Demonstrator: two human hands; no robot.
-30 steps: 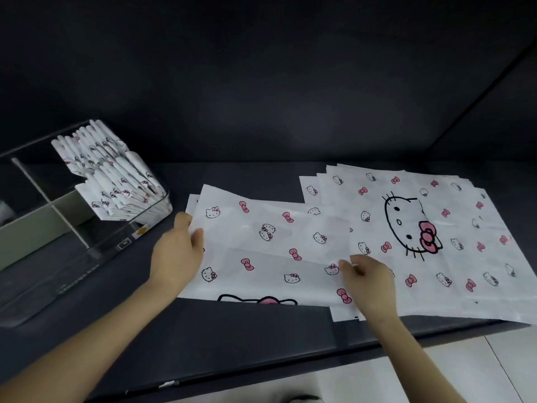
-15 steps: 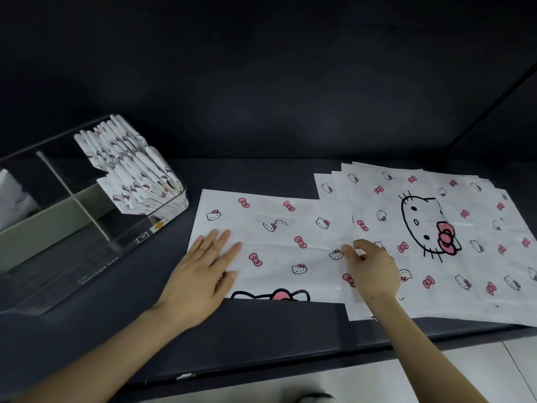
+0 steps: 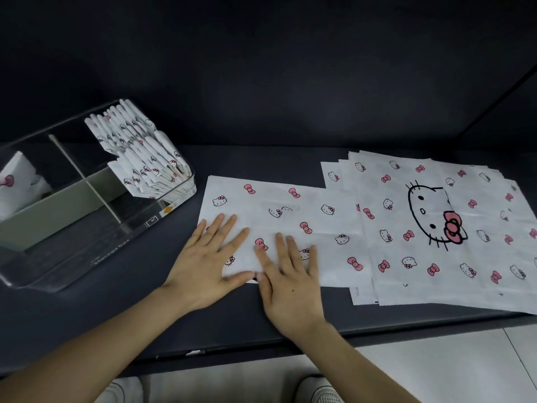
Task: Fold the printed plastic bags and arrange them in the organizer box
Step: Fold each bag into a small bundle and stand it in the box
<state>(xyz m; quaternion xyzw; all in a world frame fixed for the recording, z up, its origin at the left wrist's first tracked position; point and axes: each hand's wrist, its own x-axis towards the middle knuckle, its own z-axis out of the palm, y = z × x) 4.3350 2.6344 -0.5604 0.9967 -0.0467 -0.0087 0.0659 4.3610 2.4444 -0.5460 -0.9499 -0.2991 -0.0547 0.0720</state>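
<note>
A white plastic bag (image 3: 290,210) printed with cat faces and pink bows lies folded in half on the dark table. My left hand (image 3: 209,257) presses flat on its near left part with fingers spread. Beside it, my right hand (image 3: 290,274) lies flat on the bag's near fold, fingers straight. A stack of unfolded printed bags (image 3: 441,228) lies to the right, partly overlapping the folded one. At the left stands the clear organizer box (image 3: 96,254), with several folded bags (image 3: 142,158) standing in its far right compartment.
The table's front edge (image 3: 377,330) runs just behind my wrists, with pale floor and my shoes below. A dark wall closes the back. Another folded bag (image 3: 17,181) sits in the box's far left compartment. White dividers split the box.
My right hand has moved left from the bag's right edge and now lies flat beside my left hand. The bag's big cat print at the near edge is now covered.
</note>
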